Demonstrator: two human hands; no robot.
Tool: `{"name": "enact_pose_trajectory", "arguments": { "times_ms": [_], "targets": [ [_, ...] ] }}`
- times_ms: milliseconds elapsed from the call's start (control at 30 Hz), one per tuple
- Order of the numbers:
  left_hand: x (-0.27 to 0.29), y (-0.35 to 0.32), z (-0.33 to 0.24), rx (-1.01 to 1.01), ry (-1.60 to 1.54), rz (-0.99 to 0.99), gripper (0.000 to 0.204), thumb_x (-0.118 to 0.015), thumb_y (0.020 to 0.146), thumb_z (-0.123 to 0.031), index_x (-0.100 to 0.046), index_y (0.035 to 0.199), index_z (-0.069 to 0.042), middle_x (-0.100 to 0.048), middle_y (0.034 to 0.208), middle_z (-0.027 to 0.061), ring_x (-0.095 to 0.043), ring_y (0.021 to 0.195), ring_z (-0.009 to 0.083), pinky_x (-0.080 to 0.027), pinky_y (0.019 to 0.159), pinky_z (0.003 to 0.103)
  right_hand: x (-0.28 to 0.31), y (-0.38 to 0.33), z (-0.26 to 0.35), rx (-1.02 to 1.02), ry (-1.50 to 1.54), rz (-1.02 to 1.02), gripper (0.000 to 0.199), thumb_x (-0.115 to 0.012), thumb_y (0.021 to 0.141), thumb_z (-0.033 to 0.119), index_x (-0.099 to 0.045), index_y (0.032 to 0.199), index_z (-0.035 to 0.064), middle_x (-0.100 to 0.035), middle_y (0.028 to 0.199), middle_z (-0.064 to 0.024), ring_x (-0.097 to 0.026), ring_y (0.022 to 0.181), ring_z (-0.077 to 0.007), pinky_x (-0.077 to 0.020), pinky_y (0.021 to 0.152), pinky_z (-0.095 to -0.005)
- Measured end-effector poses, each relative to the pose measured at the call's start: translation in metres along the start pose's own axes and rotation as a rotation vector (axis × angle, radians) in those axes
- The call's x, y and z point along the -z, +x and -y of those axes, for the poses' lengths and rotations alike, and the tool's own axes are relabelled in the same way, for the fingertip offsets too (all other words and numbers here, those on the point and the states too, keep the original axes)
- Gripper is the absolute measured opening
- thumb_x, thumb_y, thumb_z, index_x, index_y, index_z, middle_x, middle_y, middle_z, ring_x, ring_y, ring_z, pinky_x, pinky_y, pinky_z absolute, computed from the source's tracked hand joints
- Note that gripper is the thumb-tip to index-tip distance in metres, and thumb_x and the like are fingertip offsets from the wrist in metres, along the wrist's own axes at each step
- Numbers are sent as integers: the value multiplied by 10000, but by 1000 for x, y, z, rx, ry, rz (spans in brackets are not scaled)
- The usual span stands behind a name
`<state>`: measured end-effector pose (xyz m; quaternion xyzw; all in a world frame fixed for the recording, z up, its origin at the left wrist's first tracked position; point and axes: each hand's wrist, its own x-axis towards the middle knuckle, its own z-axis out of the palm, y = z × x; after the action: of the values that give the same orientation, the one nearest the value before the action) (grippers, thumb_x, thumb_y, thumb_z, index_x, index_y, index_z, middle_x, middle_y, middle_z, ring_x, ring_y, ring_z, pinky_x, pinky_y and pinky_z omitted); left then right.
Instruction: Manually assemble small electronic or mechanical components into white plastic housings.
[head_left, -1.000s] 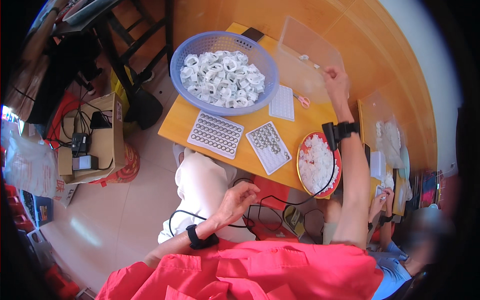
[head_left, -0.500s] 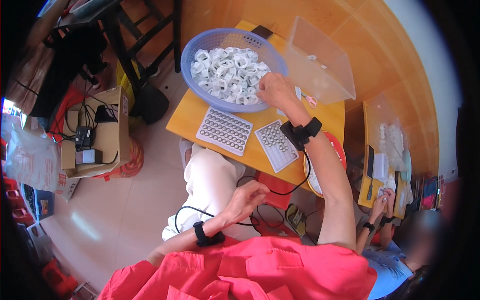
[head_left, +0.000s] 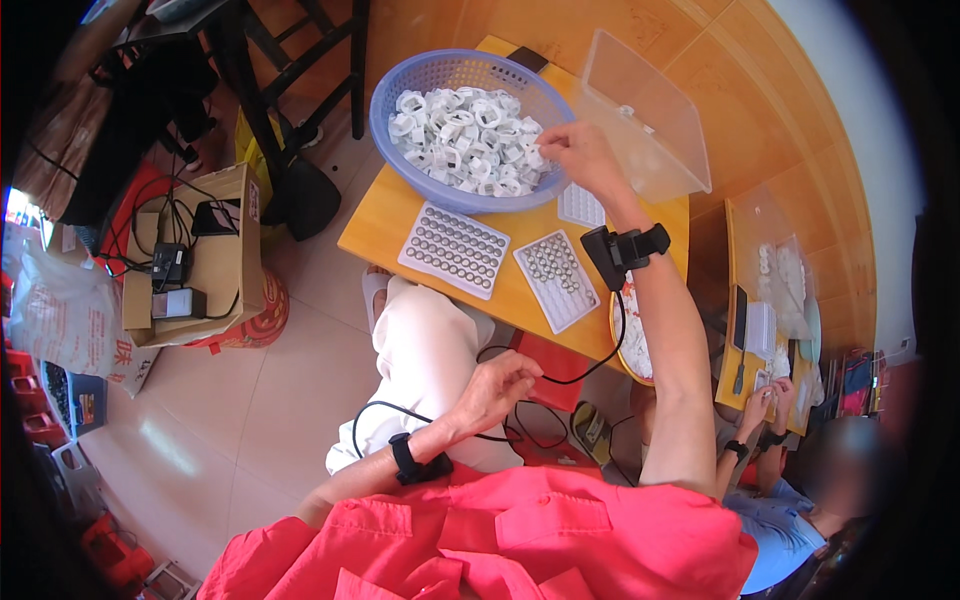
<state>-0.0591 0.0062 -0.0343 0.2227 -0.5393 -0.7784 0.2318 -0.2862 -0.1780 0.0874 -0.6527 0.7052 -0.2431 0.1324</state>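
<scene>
My right hand (head_left: 585,155) is over the right rim of a blue plastic basket (head_left: 385,130), fingers pinched together by the pieces inside. White ring-shaped plastic pieces (head_left: 470,140) fill this basket; whether one is between my fingertips I cannot make out. Above my lap, my left hand (head_left: 492,390) is closed with its fingers curled and thumb near them; anything in it is hidden. In front of the basket lie a white tray (head_left: 455,250) filled with round silver discs and a second tray (head_left: 570,310) partly filled with them. Another pale tray (head_left: 580,205) lies below my right wrist.
A clear plastic bin (head_left: 650,120) stands at the table's back right. Below my right forearm is a round container (head_left: 632,340) of white pieces. A black cable (head_left: 585,378) runs between my wrists. At left stands a cardboard box (head_left: 225,270). Another person's hands (head_left: 770,400) work at right.
My right hand has lifted slightly and moved right, from over the pieces toward the basket's rim, uncovering the pale tray. My left hand has barely moved.
</scene>
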Motion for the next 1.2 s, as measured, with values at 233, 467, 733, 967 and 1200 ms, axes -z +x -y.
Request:
{"name": "enact_pose_trajectory", "arguments": {
  "times_ms": [233,467,733,967,1200],
  "targets": [
    [-1,1,1,-3,0,1,137,-492,886,6,-540,1012,25,-552,908,48,-603,815,133,-495,736,255,21,-15,-6,-218,517,29,135,-632,770,103,-668,853,3,-649,769,-43,-582,680,-108,-456,582,-250],
    [-1,0,3,35,-143,7,149,-490,882,-1,-537,1022,14,-567,923,78,-613,824,156,-499,723,257,30,-48,11,-208,687,53,157,-627,800,110,-644,916,6,-649,796,-45,-579,692,-89,-459,583,-227],
    [26,-1,-41,73,-518,-79,306,-476,933,-201,-450,1172,-11,-585,1032,124,-606,918,207,-497,827,317,5,-156,49,-207,892,129,146,-620,816,108,-631,917,4,-646,825,-30,-575,704,-80,-464,587,-237],
    [26,12,-39,131,-837,89,327,-445,947,-255,-477,1172,-20,-577,1100,127,-586,1004,203,-484,878,330,-51,-238,70,189,127,-469,137,-649,704,-28,-632,831,22,-593,799,-85,-583,714,-247,-475,590,-317],
    [13,13,-24,198,-804,116,338,-510,917,-223,-506,1178,-9,-574,1140,149,-586,1011,199,-491,879,325,-74,-273,53,244,-65,-629,256,-703,641,-25,-656,883,43,-578,845,-59,-572,714,-228,-488,590,-316]
  ]
}}
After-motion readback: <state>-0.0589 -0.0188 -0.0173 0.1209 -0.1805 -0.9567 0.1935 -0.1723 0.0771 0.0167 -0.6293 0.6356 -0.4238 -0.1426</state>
